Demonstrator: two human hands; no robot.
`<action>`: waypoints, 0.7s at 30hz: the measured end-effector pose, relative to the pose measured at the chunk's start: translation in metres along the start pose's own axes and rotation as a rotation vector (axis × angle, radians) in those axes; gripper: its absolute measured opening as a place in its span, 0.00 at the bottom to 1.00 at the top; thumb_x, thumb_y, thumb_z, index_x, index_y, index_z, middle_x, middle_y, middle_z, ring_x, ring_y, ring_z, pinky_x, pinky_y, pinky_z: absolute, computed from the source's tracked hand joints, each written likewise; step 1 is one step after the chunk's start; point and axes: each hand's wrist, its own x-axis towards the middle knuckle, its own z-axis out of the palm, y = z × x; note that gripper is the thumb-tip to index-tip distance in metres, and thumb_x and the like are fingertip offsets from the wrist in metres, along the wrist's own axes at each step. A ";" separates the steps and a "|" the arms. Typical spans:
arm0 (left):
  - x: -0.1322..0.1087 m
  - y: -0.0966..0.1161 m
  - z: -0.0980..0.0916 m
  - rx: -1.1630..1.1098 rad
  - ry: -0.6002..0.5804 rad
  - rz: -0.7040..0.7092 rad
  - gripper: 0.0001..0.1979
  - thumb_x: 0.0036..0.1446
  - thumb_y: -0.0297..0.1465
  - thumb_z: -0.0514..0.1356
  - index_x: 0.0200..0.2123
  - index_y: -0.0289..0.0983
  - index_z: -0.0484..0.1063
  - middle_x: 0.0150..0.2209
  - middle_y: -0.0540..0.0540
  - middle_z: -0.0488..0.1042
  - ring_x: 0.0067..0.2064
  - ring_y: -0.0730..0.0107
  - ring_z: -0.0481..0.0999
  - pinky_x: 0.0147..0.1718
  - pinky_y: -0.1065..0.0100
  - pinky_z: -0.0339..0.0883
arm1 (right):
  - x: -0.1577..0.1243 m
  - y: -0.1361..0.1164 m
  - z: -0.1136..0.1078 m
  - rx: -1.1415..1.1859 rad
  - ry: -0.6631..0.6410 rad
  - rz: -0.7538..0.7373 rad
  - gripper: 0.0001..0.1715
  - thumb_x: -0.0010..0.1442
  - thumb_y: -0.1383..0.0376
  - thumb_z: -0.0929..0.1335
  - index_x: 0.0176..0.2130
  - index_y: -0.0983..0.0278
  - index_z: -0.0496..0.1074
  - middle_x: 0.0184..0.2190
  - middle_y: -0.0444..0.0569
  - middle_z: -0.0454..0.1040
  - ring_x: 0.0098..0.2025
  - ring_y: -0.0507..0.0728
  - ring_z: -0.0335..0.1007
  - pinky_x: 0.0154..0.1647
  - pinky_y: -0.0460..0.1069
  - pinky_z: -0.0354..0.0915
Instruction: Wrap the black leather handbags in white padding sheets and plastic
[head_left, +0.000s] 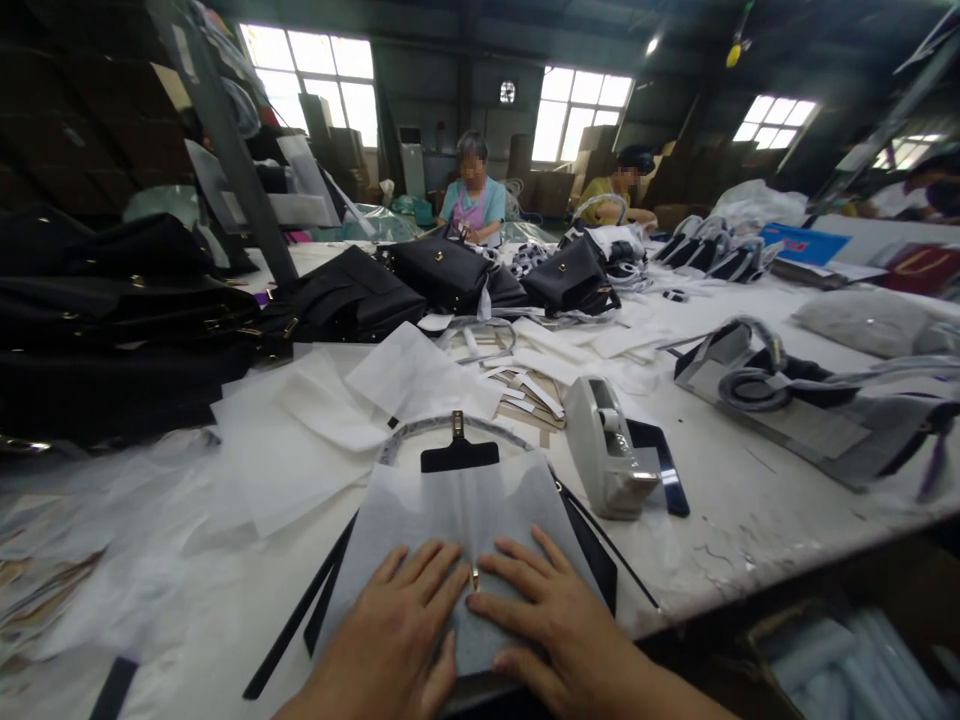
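A black handbag lies flat at the table's near edge, mostly wrapped in thin white tissue paper. Its wrapped handle arcs at the top and a black strap trails off to the lower left. My left hand presses flat on the paper, fingers stretched out. My right hand lies flat beside it, fingers spread. The fingertips of both hands meet over a small metal clasp showing through a gap in the paper.
A grey tape dispenser stands just right of the bag. Loose tissue sheets lie to the left. Black bags pile up at far left and mid-table. Wrapped bags lie right. Two people sit at the far end.
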 end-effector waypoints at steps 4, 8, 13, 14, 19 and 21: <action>-0.002 -0.005 0.008 0.110 0.142 0.074 0.28 0.56 0.30 0.56 0.61 0.38 0.64 0.61 0.46 0.69 0.60 0.61 0.68 0.59 0.62 0.62 | 0.004 0.004 0.006 -0.098 0.095 -0.068 0.23 0.66 0.53 0.64 0.60 0.48 0.67 0.60 0.43 0.70 0.63 0.59 0.62 0.67 0.62 0.52; -0.001 -0.008 0.007 0.146 0.165 0.098 0.25 0.62 0.37 0.55 0.61 0.38 0.64 0.60 0.49 0.70 0.59 0.64 0.70 0.55 0.64 0.67 | 0.007 0.005 0.016 -0.185 0.135 -0.102 0.23 0.66 0.56 0.64 0.60 0.49 0.67 0.60 0.43 0.70 0.63 0.60 0.62 0.67 0.62 0.53; 0.002 0.002 0.019 0.172 0.153 0.044 0.27 0.63 0.42 0.55 0.62 0.38 0.62 0.59 0.46 0.71 0.57 0.57 0.73 0.51 0.56 0.71 | 0.008 -0.001 0.009 -0.130 0.067 -0.038 0.23 0.66 0.57 0.64 0.60 0.47 0.66 0.61 0.43 0.69 0.62 0.61 0.63 0.64 0.64 0.57; 0.002 0.004 0.023 0.194 0.166 0.046 0.28 0.63 0.41 0.56 0.63 0.37 0.61 0.60 0.45 0.69 0.58 0.55 0.72 0.52 0.56 0.70 | 0.007 -0.002 0.005 -0.105 0.053 -0.027 0.23 0.66 0.57 0.65 0.60 0.47 0.66 0.60 0.43 0.69 0.62 0.62 0.64 0.64 0.64 0.57; -0.003 0.008 0.034 0.186 0.187 0.023 0.28 0.62 0.39 0.55 0.64 0.36 0.60 0.63 0.44 0.65 0.61 0.55 0.68 0.55 0.56 0.66 | 0.029 -0.003 -0.031 0.146 0.046 0.085 0.14 0.65 0.61 0.66 0.50 0.52 0.76 0.50 0.42 0.78 0.54 0.56 0.73 0.59 0.54 0.65; -0.003 0.008 0.031 0.159 0.163 0.002 0.28 0.62 0.39 0.56 0.64 0.37 0.59 0.64 0.45 0.64 0.62 0.54 0.67 0.56 0.55 0.66 | 0.057 0.005 -0.047 0.187 0.178 0.157 0.15 0.66 0.64 0.65 0.50 0.57 0.76 0.46 0.45 0.80 0.49 0.55 0.76 0.54 0.50 0.69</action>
